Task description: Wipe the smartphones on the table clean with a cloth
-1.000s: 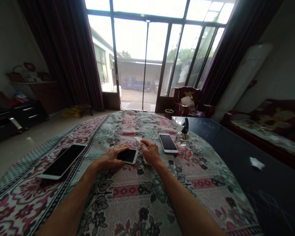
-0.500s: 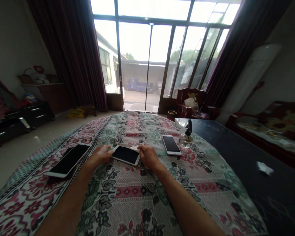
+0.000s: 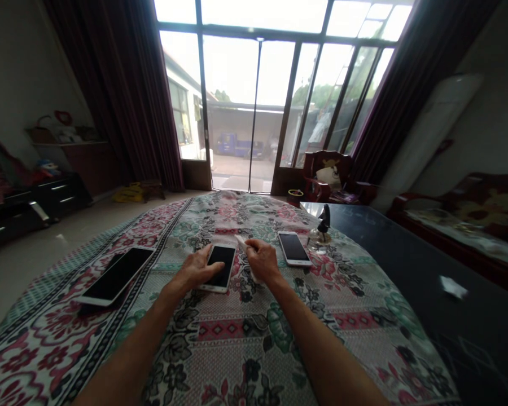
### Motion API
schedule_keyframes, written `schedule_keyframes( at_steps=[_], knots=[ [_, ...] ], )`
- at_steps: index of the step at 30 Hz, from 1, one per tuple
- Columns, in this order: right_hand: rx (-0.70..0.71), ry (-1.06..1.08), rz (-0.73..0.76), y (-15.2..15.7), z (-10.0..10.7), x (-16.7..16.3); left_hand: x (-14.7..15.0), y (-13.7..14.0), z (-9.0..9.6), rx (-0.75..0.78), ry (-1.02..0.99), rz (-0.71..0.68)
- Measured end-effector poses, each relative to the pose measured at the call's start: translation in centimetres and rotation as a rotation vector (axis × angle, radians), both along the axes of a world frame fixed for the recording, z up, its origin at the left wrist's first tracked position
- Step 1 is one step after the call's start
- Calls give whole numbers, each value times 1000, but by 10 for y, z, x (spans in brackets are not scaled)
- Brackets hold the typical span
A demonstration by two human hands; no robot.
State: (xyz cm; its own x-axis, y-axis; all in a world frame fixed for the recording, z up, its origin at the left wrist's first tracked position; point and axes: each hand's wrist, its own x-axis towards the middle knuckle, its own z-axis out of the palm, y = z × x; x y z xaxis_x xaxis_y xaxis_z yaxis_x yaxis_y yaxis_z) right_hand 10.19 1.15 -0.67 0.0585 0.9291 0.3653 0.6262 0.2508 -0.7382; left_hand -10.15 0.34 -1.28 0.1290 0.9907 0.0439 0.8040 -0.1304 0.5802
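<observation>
A white-framed smartphone with a dark screen stands nearly lengthwise in front of me. My left hand grips it from the left, thumb across the screen and fingers behind its edge. Just right of it, my right hand is closed on a small white tissue, part of which sticks out past the fingers. To the right lies a second white smartphone, face up. On the left a large white tablet rests tilted on something dark beneath it.
A patterned cloth covers the surface under the phones. Behind the right phone stands a small dark figurine on a round base. A crumpled white tissue lies on the dark tabletop at right.
The middle phone has turned from crosswise to nearly lengthwise. My left hand has shifted right and laid its thumb over the screen. My right hand has come off the phone, holding the tissue.
</observation>
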Motion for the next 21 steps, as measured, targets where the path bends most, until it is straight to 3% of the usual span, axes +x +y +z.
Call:
schedule_keyframes(
  at_steps=[5,7,11,17,21],
  knots=[
    [40,-33,-17,3,-7,2,28,-14,-1,165,181,50],
    [36,-31,-26,3,-8,4,28,-13,-2,152,184,-29],
    [35,-30,-50,6,-11,7,21,-9,-1,72,132,-245],
    [33,-35,-48,8,-13,8,26,-11,0,143,68,-239],
    [49,13,-47,7,-11,9,15,-8,5,41,-86,-253]
  ],
)
